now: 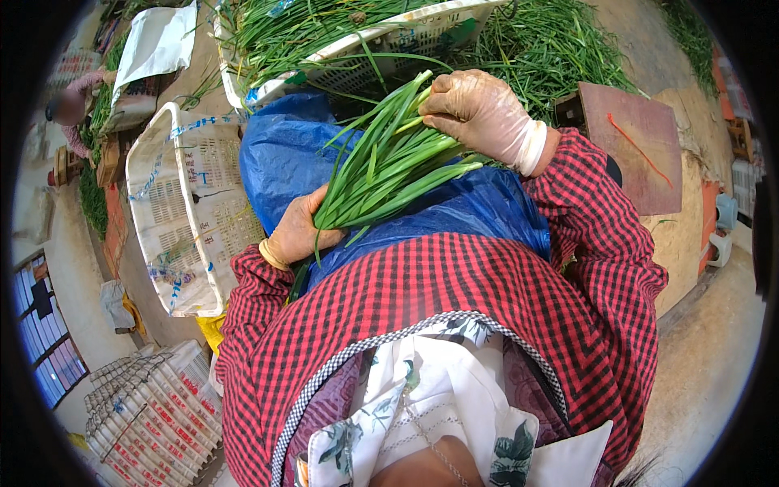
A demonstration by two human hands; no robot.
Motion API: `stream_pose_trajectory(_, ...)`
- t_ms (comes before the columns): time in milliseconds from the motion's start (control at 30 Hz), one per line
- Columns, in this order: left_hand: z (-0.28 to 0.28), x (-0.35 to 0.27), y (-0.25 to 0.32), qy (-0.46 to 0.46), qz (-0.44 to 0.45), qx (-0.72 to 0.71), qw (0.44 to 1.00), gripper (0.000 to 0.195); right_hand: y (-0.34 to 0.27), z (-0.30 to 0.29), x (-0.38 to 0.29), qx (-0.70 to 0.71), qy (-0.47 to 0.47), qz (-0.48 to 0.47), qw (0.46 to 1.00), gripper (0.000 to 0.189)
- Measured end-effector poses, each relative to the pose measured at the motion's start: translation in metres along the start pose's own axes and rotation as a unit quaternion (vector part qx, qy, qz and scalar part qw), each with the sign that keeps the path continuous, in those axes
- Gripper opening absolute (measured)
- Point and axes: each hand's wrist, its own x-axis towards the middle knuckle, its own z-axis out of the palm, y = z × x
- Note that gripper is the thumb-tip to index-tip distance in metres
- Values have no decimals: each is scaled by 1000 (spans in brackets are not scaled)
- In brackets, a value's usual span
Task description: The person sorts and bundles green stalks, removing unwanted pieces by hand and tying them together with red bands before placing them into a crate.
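A bunch of long green garlic chives [383, 170] lies slantwise across my lap, pale stem ends towards the upper right. My left hand [304, 222], in a thin glove, is closed around the leafy end. At the stem end, my right hand [478, 115] wears a thin whitish glove and pinches stems between thumb and curled fingers; the fingertips are partly hidden. Blue plastic sheeting [286, 152] covers my lap beneath the bunch. Just beyond it a white plastic crate [389, 39] is loaded with more chives [280, 36].
To the left stands another white slatted crate [213, 170]. Loose greens [541, 61] are heaped at the upper right, beside a reddish-brown board [639, 140] bearing a red cord [639, 149]. Stacked crates [164, 420] sit lower left. Another person's sleeve [85, 79] shows far left.
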Motion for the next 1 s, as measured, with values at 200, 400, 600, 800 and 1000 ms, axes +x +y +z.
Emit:
stream_pose_trajectory(200,6,6,6,17,23,-56,998,69,9,-6,2,89,134,75,984,16)
stream_pose_trajectory(400,-12,-3,7,-58,-6,-203,977,75,47,-72,-17,327,193,277,883,22)
stream_pose_trajectory(600,-20,0,-4,-73,-20,-330,941,71,64,-39,-79,124,55,375,917,53)
stream_pose_trajectory(800,-14,1,-2,-86,-31,-364,927,68,0,-47,0,34,170,52,984,50)
stream_pose_trajectory(1000,-7,1,7,-92,-52,-366,925,72,-27,-23,33,-114,103,-34,988,27)
